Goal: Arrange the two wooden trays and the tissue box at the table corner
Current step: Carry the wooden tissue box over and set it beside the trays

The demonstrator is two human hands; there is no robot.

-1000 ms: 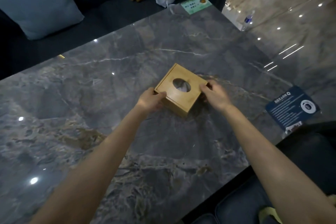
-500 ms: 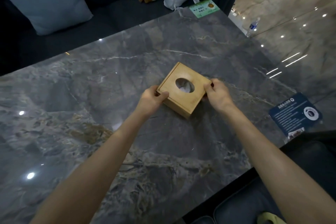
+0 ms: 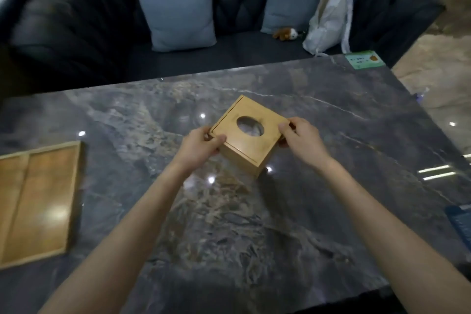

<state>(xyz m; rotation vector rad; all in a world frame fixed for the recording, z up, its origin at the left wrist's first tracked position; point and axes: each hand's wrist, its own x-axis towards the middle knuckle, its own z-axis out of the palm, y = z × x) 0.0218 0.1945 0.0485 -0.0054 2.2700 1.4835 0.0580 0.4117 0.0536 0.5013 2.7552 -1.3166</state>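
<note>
A square wooden tissue box point(image 3: 244, 145) with an oval hole in its lid is in the middle of the grey marble table point(image 3: 254, 224). My left hand point(image 3: 200, 146) grips its left corner and my right hand point(image 3: 300, 139) grips its right corner. The box looks slightly raised off the table. A flat wooden tray point(image 3: 38, 201) lies at the table's left edge, partly cut off by the frame. It shows a divider line along its left part. A second tray is not in view.
A dark sofa point(image 3: 76, 20) with two blue cushions point(image 3: 178, 10) runs behind the table. On its seat are a white bag point(image 3: 328, 20) and a small plush toy point(image 3: 285, 33). A green card point(image 3: 364, 59) lies at the far right corner, a dark blue card point(image 3: 461, 219) at the near right edge.
The view has swung left and up, so the sofa and the wooden tray at the left have come into sight. Both hands keep hold of the tissue box.
</note>
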